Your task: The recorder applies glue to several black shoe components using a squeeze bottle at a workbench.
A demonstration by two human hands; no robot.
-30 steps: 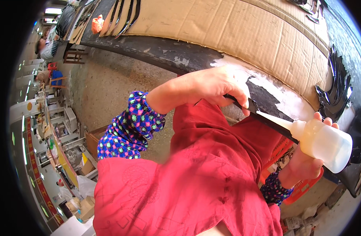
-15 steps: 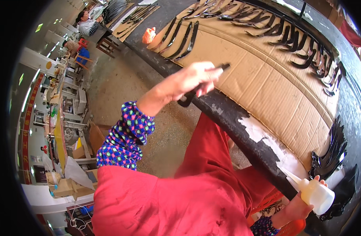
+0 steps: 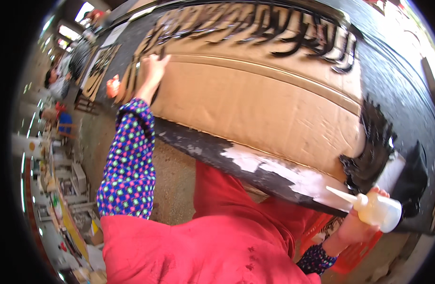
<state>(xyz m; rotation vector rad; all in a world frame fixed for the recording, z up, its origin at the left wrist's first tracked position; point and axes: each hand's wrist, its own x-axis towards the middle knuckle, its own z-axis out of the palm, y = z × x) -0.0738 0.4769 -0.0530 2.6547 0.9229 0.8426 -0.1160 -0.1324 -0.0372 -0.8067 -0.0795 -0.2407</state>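
My left hand (image 3: 153, 71) reaches over the left part of a brown cardboard sheet (image 3: 246, 102), its fingers closed on a dark curved strip (image 3: 155, 96). Only the ends of that strip show past the hand, which is slightly blurred. Beside it, to the left, several similar strips (image 3: 128, 78) lie on the cardboard. At the lower right my right hand (image 3: 357, 229) grips a translucent squeeze bottle (image 3: 382, 212) with a long pointed nozzle, tilted to the left. Pale yellowish liquid shows inside the bottle.
A row of glossy black curved strips (image 3: 287, 28) lines the cardboard's far side. More black strips (image 3: 369, 146) are heaped at its right end, near a black plastic bag (image 3: 411, 173). An orange crumpled item (image 3: 113, 86) sits at the left table edge. A red basket (image 3: 352, 258) stands below; people work at far left.
My left hand has carried the dark strip forward and left, from the table's near edge to beside the left strips. My right hand still holds the bottle. The view has turned.
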